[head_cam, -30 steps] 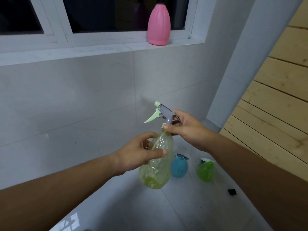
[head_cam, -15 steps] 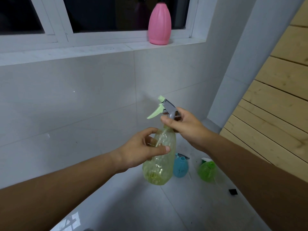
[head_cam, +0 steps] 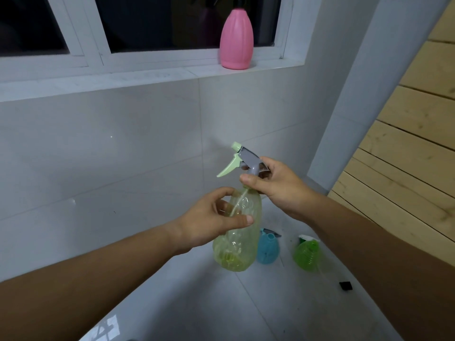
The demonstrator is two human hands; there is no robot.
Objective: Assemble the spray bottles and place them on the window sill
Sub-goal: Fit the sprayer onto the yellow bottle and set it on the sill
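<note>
A clear yellow spray bottle [head_cam: 237, 249] hangs upright in mid-air, gripped round its upper body by my left hand [head_cam: 209, 222]. On its neck sits a grey and pale green trigger head [head_cam: 242, 159], its nozzle pointing left, with its dip tube inside the bottle. My right hand [head_cam: 275, 185] pinches the head at the collar. A pink bottle [head_cam: 236, 39] stands on the white window sill [head_cam: 147, 76] at its right end. On the floor below lie a blue bottle [head_cam: 268, 249] and a green bottle [head_cam: 307, 254].
A grey tiled wall runs under the sill. Pale wooden planks [head_cam: 406, 156] slant along the right side. A small black piece [head_cam: 346, 285] lies on the tiled floor near the green bottle. The window glass is dark.
Both hands have lifted the yellow bottle slightly. My right hand has shifted its grip round the trigger head's collar, and the nozzle now sits a bit higher.
</note>
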